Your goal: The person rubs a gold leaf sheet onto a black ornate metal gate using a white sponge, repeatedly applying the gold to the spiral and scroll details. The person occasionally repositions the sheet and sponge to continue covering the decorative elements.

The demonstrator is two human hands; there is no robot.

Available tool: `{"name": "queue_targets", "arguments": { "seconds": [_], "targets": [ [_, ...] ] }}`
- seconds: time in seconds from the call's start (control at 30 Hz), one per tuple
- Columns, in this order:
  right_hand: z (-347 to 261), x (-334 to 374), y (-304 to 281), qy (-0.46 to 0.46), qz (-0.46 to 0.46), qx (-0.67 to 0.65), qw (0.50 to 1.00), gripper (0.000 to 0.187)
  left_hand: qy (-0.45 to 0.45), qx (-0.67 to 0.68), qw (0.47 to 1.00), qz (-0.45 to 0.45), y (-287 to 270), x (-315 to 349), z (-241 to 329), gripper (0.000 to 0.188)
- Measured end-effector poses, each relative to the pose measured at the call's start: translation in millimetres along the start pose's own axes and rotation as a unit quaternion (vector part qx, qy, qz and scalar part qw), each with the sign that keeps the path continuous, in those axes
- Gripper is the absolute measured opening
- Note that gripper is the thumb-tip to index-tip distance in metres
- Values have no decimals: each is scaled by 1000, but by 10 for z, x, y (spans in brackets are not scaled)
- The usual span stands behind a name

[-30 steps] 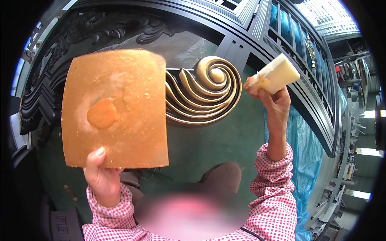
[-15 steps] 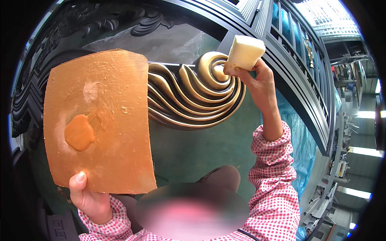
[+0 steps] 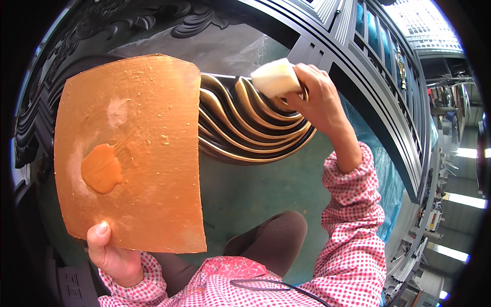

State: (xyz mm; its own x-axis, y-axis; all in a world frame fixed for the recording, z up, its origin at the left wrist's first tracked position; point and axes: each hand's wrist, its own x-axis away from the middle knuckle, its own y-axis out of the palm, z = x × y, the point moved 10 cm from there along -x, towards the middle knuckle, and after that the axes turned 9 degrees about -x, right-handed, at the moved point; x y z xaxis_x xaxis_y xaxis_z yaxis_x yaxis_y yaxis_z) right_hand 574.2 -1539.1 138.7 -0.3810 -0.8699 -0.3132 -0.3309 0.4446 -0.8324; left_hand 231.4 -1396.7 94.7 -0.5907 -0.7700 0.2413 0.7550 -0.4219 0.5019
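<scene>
My left hand (image 3: 115, 256) grips the lower edge of a flat, gold-coated board (image 3: 153, 128), thumb on top and the fingers hidden beneath. A glossy puddle of orange-gold paint (image 3: 102, 169) lies on the board's left half. My right hand (image 3: 319, 100) is closed round a pale cream sponge block (image 3: 276, 78). The sponge is over the scroll end of a black carved ornament (image 3: 245, 120), whose wavy ridges are gold; whether it touches cannot be told. Sponge and hand cover most of the spiral, and the board hides the ornament's left part.
Dark carved scrollwork (image 3: 133, 20) runs along the far left. A dark grey ribbed frame (image 3: 388, 123) curves down the right side, with blue plastic sheeting (image 3: 383, 189) beside it. Below the ornament is a green floor (image 3: 220, 199), my bent knee (image 3: 286, 230) near it.
My right hand has brought the sponge left and slightly down across the spiral, and the sponge has turned. The board has shifted slightly right.
</scene>
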Motion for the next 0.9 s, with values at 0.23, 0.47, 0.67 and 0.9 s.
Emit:
{"name": "queue_targets", "arguments": {
  "seconds": [0.23,0.47,0.67,0.9],
  "targets": [
    [227,117,-270,78,81,-97,989,24,-14,-8,1000,-15,55,40,4,58],
    [-18,97,-17,-32,9,25,999,29,-13,-35,996,80,-19,36,2,63],
    [202,55,-229,73,82,-85,990,25,-19,-28,997,69,-3,54,5,63],
    [-89,90,4,2,-55,39,998,23,-11,13,997,-71,171,31,21,58]
  ]
}}
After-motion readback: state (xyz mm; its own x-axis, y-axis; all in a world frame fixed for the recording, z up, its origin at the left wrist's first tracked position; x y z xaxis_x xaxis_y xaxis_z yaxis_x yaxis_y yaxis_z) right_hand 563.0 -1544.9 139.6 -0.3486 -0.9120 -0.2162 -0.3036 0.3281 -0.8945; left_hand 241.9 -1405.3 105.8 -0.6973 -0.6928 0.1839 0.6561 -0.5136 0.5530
